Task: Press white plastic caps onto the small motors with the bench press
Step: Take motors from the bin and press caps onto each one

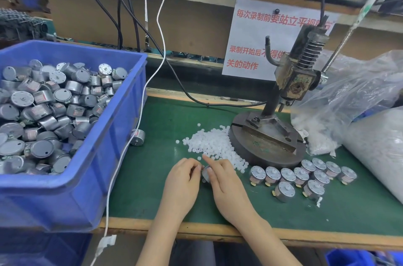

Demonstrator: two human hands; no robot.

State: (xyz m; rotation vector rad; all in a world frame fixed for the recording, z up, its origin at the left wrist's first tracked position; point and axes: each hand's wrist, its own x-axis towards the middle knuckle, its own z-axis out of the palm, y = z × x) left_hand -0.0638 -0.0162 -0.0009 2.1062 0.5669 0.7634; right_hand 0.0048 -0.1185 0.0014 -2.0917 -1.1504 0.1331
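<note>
1. Head view: left grip (183, 178) and right grip (224, 183) meet low centre over the green-matted tabletop (152, 189), both on one small silver round metal motor (206, 173).
2. Left grip: fingers curled, tips pinching the motor's left side.
3. Right grip: thumb against the motor's right side, index finger (210, 160) straight out with its tip at the near edge of the caps pile. Its other fingers' contact: cannot tell.
4. Loose pile of small white plastic caps (214, 145) lies on the tabletop just beyond both grips and runs up to the press base.
5. Worn dark metal bench press (290, 82) stands beyond and right of the right grip. Its round base sits on the tabletop and the ram is up off the fixture plate.
6. Cluster of silver motors with white centre caps (305, 176) sits just right of the right grip, in front of the press base.
7. Large blue plastic bin (122, 130) is left of the left grip, heaped with loose grey motors (43, 108).
8. One lone motor on its side (137, 137) lies beyond the left grip, between bin and caps pile.
9. Clear plastic bag of white caps (340, 113) is far right, beyond the right grip and beside the press.
10. Thin white cable (139, 113) drops along the bin's right wall, left of the left grip, and goes over the tabletop edge.
</note>
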